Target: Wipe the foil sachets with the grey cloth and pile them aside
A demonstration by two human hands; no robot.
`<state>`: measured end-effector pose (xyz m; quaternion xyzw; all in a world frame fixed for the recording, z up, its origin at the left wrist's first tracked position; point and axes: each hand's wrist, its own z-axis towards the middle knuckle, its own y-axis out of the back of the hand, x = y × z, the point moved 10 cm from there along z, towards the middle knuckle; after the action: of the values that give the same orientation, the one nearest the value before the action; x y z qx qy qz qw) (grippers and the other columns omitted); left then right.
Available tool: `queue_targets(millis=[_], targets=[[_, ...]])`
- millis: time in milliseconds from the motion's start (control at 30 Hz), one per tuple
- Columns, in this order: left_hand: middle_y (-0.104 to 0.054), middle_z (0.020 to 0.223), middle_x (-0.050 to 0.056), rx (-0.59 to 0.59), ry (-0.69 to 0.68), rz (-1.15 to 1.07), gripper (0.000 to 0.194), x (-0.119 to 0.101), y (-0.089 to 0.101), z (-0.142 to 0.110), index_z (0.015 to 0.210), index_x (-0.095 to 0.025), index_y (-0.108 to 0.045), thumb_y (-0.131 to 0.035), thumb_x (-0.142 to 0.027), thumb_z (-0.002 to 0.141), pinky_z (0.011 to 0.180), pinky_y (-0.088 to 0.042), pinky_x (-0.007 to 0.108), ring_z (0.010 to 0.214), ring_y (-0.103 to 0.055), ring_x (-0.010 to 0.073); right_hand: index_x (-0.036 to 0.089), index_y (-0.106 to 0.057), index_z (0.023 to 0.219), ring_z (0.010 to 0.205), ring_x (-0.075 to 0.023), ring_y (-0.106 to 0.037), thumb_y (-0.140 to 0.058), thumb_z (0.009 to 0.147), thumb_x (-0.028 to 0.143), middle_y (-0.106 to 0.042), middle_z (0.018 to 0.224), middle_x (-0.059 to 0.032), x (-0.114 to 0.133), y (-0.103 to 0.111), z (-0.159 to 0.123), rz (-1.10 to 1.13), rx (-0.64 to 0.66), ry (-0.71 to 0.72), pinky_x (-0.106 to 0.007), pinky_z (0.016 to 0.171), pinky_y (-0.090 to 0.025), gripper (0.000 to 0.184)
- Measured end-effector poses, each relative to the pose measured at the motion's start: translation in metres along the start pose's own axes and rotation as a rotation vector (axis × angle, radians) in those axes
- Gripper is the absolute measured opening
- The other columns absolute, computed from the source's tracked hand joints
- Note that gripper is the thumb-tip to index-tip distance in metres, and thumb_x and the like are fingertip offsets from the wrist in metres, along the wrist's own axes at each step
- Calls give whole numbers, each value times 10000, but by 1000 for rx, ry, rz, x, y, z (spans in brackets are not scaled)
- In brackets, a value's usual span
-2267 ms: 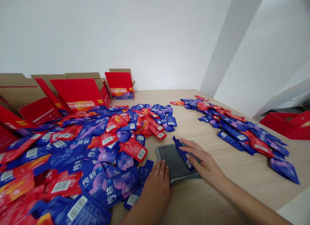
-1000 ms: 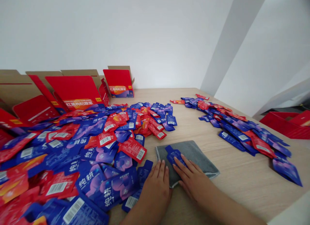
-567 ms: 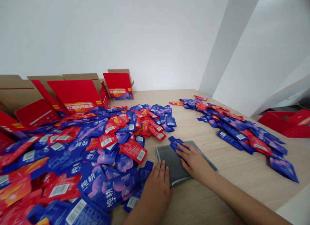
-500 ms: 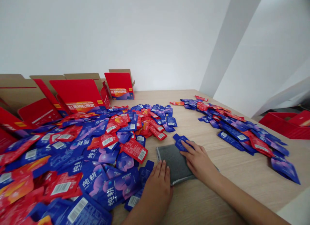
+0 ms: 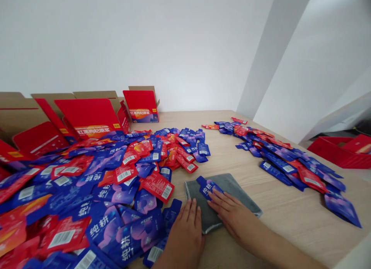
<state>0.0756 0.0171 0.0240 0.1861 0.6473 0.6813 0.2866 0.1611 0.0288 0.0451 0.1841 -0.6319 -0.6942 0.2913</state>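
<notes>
A folded grey cloth lies on the wooden table in front of me. On top of it rests a blue pouch, its front with white characters facing up. My right hand lies over the pouch's near end, fingers stretched out flat and pressing it to the cloth. My left hand is laid flat at the cloth's left edge, fingers out, holding nothing. Just left of it, a blue pouch lies at the edge of a large heap of red and blue pouches.
Open red cartons line the back left, and a smaller red box stands near the wall. On the right runs a long row of overlapping pouches. A red container sits beyond the table's right edge.
The pouch under my right hand has turned from its plain side to its printed front and moved left and down onto the cloth. My left hand stays at the cloth's edge.
</notes>
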Motion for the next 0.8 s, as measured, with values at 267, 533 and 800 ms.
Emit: queue_targets(millis=[267, 533, 800], targets=[[-527, 1297, 198, -182, -185, 202, 485, 5, -24, -3, 1249, -70, -535, -526, -261, 803, 915, -473, 360, 1169, -532, 292, 154, -495, 1332, 1337, -248, -348, -313, 891, 165, -418, 1424, -103, -102, -21, 35, -45, 20, -276, -479, 1070, -325, 477], [-667, 1127, 94, -511, -309, 492, 293, 0, -21, -14, 1141, -128, -593, -460, -170, 884, 848, -493, 264, 1023, -629, 202, 82, -442, 1360, 1386, -327, -202, -356, 922, 367, -304, 1481, -171, -213, -19, 103, 140, -73, -732, -552, 1101, -161, 529], [-690, 1075, 68, -578, -306, 508, 295, 1, -15, -15, 1096, -155, -615, -398, -115, 901, 847, -489, 251, 991, -641, 179, 196, -395, 1398, 1334, -164, -355, -255, 951, 446, -406, 1447, -49, -203, -23, 176, 453, -232, -509, -354, 1112, -266, 531]])
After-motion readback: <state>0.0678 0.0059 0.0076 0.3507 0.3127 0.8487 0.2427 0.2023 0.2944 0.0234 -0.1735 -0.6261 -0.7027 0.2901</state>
